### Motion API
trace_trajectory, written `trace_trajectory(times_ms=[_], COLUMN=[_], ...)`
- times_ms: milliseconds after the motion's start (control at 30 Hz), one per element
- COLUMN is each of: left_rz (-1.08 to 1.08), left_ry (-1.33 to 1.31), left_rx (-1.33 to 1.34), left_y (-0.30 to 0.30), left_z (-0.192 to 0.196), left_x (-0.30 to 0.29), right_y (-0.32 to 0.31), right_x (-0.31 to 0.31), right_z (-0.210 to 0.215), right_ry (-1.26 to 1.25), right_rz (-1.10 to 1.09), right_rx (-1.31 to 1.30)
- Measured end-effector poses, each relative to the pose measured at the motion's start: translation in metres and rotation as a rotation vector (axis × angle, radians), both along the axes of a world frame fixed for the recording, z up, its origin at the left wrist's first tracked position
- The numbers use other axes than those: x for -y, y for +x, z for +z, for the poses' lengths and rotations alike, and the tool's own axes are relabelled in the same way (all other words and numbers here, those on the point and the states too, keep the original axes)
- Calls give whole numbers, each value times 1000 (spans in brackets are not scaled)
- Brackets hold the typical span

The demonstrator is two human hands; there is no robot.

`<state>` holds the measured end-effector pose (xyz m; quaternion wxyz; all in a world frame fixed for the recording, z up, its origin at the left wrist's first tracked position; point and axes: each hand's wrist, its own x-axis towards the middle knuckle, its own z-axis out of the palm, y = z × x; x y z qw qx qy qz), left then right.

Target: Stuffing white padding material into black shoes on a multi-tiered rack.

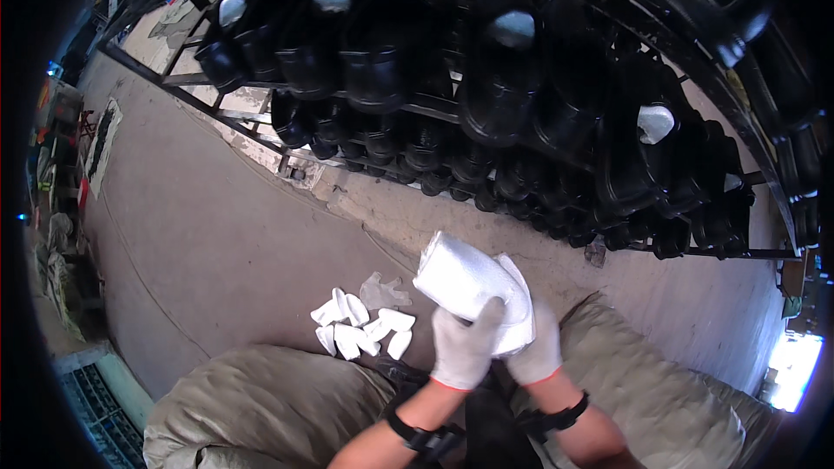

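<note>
Both my hands wear whitish gloves with orange cuffs and grip a bundle of white, textured, folded cloth-like material (476, 282) in front of me. My left hand (465, 346) closes on its near left side, thumb laid across the front. On the bundle's right side, my right hand (540, 347) is wrapped round it, with its fingers partly hidden. Several small white folded pieces (352, 339) lie on the floor left of my hands. Beside them rests a loose pale glove (382, 292).
A black metal rack (426, 102) with rows of black shoes (499, 78) spans the far side; a few shoes have white pieces (656, 123) in their openings. Brownish fabric (269, 391) covers both my knees. A dark, ribbed crate-like object (95, 399) stands at the lower left.
</note>
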<state>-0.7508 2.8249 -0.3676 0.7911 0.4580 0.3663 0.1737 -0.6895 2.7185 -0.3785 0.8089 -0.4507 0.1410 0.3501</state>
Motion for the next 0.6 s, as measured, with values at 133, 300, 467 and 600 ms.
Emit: trace_trajectory(times_ms=[133, 300, 467, 600], left_rz=[-20, -134, -318, -769], left_ry=[412, 342, 769, 1212], left_rx=[-116, -18, 97, 82], left_y=[30, 36, 55, 95], left_z=[-32, -62, -68, -68], left_x=[29, 18, -38, -122], right_y=[25, 45, 109, 180], right_x=[6, -14, -22, -44], right_z=[8, 27, 13, -15], right_ry=[45, -173, -366, -689], right_rz=[15, -55, -36, 101], right_rx=[-19, 47, 482, 430])
